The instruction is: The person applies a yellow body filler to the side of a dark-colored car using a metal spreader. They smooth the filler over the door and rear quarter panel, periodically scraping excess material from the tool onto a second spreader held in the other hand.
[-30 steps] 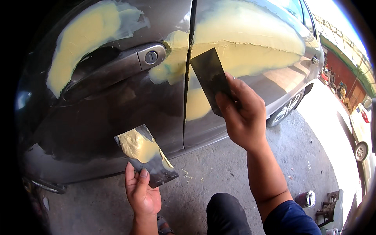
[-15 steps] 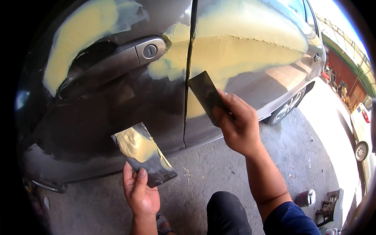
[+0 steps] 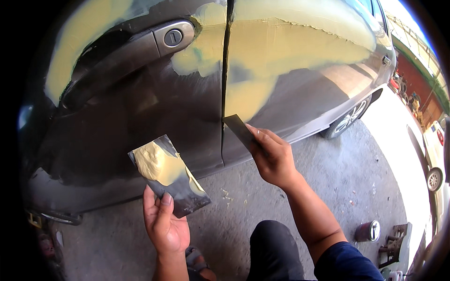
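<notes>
My left hand (image 3: 167, 229) pinched a plate (image 3: 191, 204) bearing yellow putty (image 3: 153, 163) at lower left, while my right hand (image 3: 274, 161) pinched a spreader (image 3: 237, 129) near the frame's centre.

Tilted dark plate (image 3: 182, 200), yellow putty (image 3: 153, 163) heaped atop, slanted dark spreader (image 3: 240, 131) to its right

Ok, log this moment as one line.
left hand: holds dark plate bearing yellow paste | right hand: holds dark spreader at door gap | car doors: yellow patches on both

The right hand (image 3: 274, 160) partly hides its dark spreader (image 3: 237, 128).
</notes>
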Demonstrator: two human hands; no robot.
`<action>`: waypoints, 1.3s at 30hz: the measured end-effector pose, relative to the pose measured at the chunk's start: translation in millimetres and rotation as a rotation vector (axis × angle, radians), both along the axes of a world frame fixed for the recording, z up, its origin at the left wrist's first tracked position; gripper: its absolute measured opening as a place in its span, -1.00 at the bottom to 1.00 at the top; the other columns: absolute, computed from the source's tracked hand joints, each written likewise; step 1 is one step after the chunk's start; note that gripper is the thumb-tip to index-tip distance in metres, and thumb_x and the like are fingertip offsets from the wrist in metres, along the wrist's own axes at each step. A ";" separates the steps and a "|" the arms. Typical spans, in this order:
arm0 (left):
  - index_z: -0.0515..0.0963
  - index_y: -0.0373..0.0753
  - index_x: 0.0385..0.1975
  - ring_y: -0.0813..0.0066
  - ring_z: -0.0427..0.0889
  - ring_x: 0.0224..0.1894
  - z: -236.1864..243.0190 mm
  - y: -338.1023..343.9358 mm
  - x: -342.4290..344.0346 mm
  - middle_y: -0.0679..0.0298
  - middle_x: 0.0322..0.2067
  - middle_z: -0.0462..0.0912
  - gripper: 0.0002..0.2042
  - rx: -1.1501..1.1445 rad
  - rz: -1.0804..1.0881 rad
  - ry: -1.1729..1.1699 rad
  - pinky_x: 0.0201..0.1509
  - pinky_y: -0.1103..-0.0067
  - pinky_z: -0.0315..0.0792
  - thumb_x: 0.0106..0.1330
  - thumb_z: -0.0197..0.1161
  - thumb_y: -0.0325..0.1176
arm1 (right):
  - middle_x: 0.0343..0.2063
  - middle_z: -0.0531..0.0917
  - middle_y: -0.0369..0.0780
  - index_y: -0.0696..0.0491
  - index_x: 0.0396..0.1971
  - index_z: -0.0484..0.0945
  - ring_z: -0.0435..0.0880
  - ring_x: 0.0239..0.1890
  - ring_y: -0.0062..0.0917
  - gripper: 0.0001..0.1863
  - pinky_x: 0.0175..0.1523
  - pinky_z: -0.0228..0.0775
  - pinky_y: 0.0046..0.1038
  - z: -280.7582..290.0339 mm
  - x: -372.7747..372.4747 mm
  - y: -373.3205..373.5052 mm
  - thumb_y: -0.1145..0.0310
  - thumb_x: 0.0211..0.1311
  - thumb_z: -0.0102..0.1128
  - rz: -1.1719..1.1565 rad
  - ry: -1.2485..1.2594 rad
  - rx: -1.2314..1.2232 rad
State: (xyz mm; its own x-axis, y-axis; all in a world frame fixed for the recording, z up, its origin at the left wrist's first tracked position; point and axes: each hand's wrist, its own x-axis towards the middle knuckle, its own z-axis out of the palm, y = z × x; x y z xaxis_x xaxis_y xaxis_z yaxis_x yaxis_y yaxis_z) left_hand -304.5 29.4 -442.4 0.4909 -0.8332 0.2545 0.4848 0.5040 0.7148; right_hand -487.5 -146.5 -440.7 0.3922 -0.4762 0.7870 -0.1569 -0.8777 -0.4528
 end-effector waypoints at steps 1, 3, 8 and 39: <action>0.23 -0.35 0.25 0.41 0.40 0.19 -0.4 -0.4 -0.1 0.17 0.16 0.40 -0.56 -0.001 0.002 -0.003 0.29 0.42 0.25 0.36 -0.02 -0.51 | -0.23 0.62 -0.07 0.16 0.07 0.49 0.64 -0.28 -0.25 -0.57 -0.17 0.48 -0.46 -4.9 -0.6 -0.7 0.69 0.15 0.09 -0.001 0.015 0.011; 0.23 -0.35 0.25 0.41 0.39 0.19 -2.1 -1.1 0.5 0.17 0.16 0.40 -0.56 -0.013 -0.008 -0.004 0.29 0.42 0.24 0.36 -0.02 -0.51 | -0.23 0.62 -0.07 0.16 0.07 0.48 0.64 -0.28 -0.23 -0.57 -0.17 0.48 -0.45 -14.8 -2.8 -1.9 0.68 0.15 0.09 -0.004 0.046 0.033; 0.24 -0.33 0.24 0.41 0.41 0.18 -3.7 -3.0 -1.1 0.17 0.16 0.41 -0.57 0.014 0.000 0.006 0.28 0.41 0.26 0.36 -0.03 -0.51 | -0.24 0.61 -0.06 0.15 0.09 0.47 0.63 -0.28 -0.22 -0.54 -0.17 0.48 -0.44 -41.0 -10.1 -5.2 0.69 0.12 0.10 0.000 0.127 0.118; 0.25 -0.40 0.15 0.34 0.46 0.09 3.2 -7.3 -36.3 0.07 0.04 0.47 -0.60 -0.051 0.110 -0.060 0.21 0.42 0.31 0.31 0.05 -0.52 | 0.14 0.40 -0.10 0.10 0.15 0.43 0.45 0.11 -0.31 -0.49 0.18 0.32 -0.36 -39.6 -72.9 51.3 0.33 0.16 0.21 -0.174 -0.137 0.509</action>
State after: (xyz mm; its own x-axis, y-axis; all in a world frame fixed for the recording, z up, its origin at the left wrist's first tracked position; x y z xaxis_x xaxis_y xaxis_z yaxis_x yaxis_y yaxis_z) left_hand -340.8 22.1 -439.1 0.5615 -0.7603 0.3267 0.3819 0.5883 0.7128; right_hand -560.4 -95.2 -480.3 0.1839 -0.8586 0.4785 -0.1902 -0.5086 -0.8397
